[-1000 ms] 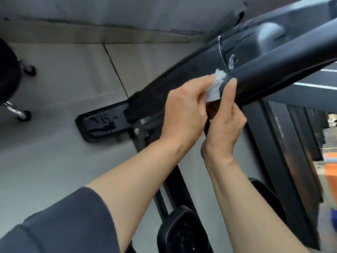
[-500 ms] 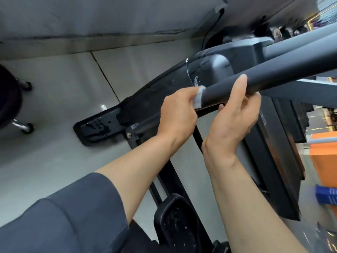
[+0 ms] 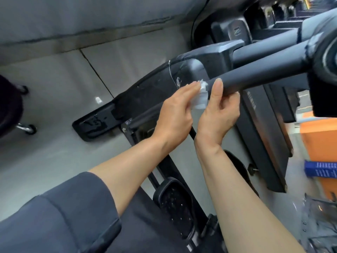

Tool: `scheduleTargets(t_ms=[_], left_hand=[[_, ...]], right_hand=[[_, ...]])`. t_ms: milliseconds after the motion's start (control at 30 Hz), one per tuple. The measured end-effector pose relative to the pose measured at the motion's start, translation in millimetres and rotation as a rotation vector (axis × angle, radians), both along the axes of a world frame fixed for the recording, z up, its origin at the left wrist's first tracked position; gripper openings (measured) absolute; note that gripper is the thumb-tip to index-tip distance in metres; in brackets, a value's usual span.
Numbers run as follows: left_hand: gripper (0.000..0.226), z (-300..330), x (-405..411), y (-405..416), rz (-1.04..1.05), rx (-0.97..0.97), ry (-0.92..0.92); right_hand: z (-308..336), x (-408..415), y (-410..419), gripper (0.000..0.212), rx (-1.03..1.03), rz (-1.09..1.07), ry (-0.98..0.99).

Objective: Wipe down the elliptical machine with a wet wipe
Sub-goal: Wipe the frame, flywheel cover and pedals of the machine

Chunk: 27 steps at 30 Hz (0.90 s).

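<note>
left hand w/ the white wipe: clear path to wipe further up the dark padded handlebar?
Probably not yet. The left hand holds the white wet wipe at the tip of the dark padded handlebar, but the right hand grips the bar just beyond it, blocking the way.

Two hands (image 3: 175, 114); one wipe (image 3: 200, 100); two pedals (image 3: 175, 203).
</note>
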<state>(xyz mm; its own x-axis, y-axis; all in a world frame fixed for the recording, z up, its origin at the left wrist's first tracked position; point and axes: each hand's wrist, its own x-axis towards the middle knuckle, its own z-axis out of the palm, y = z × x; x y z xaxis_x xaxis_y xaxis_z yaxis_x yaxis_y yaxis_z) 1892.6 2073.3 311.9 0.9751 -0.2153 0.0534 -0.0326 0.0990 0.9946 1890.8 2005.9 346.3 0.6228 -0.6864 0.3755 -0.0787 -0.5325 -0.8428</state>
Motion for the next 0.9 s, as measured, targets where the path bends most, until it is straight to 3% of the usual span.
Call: scheduleTargets(t_ms=[200,300,400,600,733,800,867,900], left_hand=[[0.045,13.7,21.0,-3.9,-0.01,0.136,0.067],[0.043,36.2,18.4,-7.4,0.004,0.004,-0.034],[0.039,52.3,20.6,-10.9,-0.001,-0.026,-0.072],[0.039,68.9,41.9,4.0,-0.178,0.24,0.097],[0.042,93.3,49.3,13.8,-0.265,0.102,0.037],[0.038,107.8,50.2,15.1,-0.32,-0.01,0.008],[0.038,115.3,54.4,15.6,-0.354,-0.004,-0.001],[0.04,116.3,56.5,15.3,-0.365,0.037,0.009]], right_hand=[[22.9,-9.0,-13.8,0.011,0.043,0.099,0.065],[32.3,-8.1,-11.8,0.013,0.025,0.035,-0.053],[43.1,-8.1,-7.1,0.008,0.08,-0.005,-0.05],[54.4,-3.8,4.1,0.003,0.196,-0.031,-0.027],[63.7,2.1,15.5,0.009,0.191,-0.12,0.017],[69.6,1.6,19.6,0.029,0.158,-0.174,0.073],[75.5,-0.3,22.5,0.051,0.181,-0.176,0.144],[79.2,-3.1,23.9,0.052,0.221,-0.156,0.164]])
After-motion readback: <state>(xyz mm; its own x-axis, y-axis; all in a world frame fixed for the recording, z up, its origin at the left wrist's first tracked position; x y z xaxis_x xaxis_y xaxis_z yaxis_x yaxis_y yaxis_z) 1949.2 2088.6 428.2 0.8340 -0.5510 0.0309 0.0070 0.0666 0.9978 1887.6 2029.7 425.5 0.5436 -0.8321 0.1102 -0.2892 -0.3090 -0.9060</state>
